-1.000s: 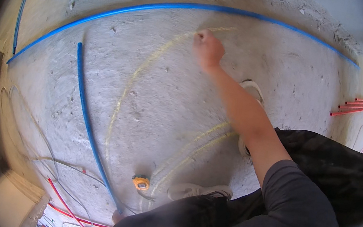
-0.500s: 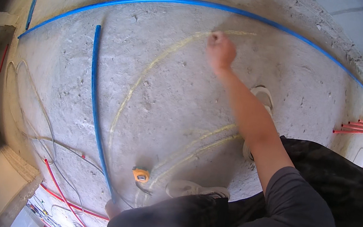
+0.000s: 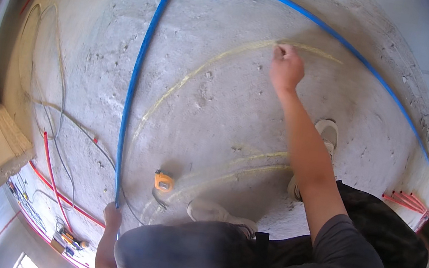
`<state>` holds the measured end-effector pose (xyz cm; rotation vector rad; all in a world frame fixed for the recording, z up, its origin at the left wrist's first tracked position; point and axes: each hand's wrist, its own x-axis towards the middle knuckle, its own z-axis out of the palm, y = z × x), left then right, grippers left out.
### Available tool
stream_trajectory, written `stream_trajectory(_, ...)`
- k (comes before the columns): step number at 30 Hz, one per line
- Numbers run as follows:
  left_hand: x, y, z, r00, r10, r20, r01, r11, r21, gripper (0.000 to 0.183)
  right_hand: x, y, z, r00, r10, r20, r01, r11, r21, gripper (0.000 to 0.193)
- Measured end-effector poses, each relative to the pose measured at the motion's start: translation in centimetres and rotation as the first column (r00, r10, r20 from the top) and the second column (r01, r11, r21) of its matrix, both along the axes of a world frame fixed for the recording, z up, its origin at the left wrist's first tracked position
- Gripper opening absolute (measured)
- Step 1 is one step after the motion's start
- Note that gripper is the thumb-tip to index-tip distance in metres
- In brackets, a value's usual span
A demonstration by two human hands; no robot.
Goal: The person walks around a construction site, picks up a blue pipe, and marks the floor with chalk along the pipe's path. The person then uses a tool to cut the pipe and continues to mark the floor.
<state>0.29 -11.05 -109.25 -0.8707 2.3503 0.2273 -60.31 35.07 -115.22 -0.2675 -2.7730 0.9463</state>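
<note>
Two blue plastic pipes lie on a rough grey concrete floor (image 3: 220,96) under bright daylight: a long curved pipe (image 3: 320,22) arcs along the far side, and a straighter blue pipe (image 3: 135,89) runs from far to near on the left. A pale yellow chalk line (image 3: 208,66) curves across the concrete, with fainter yellow strokes (image 3: 254,165) nearer. The right hand (image 3: 286,67) is stretched far out, fingers pinched shut at the far end of that line; what it pinches is too small to make out. The left hand (image 3: 112,214) rests closed on the near end of the straighter pipe. An orange tape measure (image 3: 163,181) lies near the person's pale shoe (image 3: 214,211). Grey cables (image 3: 57,110) and red tubes (image 3: 53,176) trail at left.
</note>
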Motion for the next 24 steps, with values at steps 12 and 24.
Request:
stream_trajectory(12, 0.1, 0.2, 0.0, 0.998, 0.047, -0.039, -0.047, 0.999, -0.002, 0.013, 8.0, -12.1, 1.6, 0.902, 0.423, 0.088, -0.42, 0.906, -0.053, 0.022)
stream_trajectory(24, 0.0, -0.1, 0.2, 0.997, 0.078, -0.021, -0.078, 0.997, 0.01, 0.013, 14.3, -18.9, 1.7, 0.825, 0.564, 0.029, -0.565, 0.824, 0.051, 0.011)
